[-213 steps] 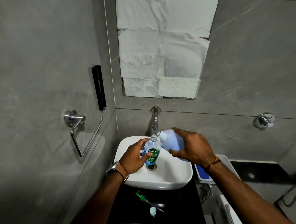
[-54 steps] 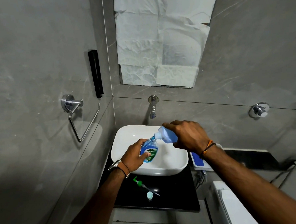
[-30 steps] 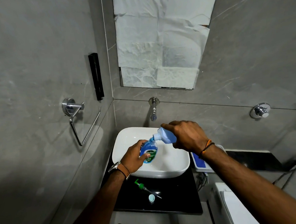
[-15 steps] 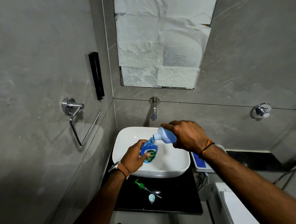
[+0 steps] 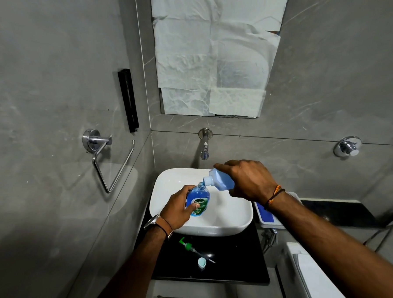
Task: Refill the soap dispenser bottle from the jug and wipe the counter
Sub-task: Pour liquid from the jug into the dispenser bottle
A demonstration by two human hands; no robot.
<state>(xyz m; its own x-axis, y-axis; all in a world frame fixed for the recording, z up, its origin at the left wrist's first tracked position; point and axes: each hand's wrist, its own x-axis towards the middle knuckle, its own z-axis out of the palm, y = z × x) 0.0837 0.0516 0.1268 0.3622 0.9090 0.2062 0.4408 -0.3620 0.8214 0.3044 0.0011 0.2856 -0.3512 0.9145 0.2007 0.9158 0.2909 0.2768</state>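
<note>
My left hand (image 5: 179,206) grips a clear soap dispenser bottle (image 5: 199,200) with a green label, nearly full of blue liquid, held over the white basin (image 5: 231,224). My right hand (image 5: 249,180) holds a translucent jug (image 5: 220,179) of blue soap tipped down to the left, its white spout at the bottle's open neck. The green pump head (image 5: 188,246) with its tube lies on the black counter (image 5: 238,265) in front of the basin, and a pale blue cap (image 5: 201,262) sits beside it.
A wall tap (image 5: 204,146) juts out above the basin. A chrome towel ring (image 5: 105,162) and a black holder (image 5: 128,100) hang on the left wall. A chrome valve (image 5: 348,146) is on the right wall. A blue-and-white object (image 5: 266,214) rests right of the basin.
The bottle has filled with blue liquid since the earliest frame, and the jug has tipped more steeply. Over the last second both hands have stayed almost still.
</note>
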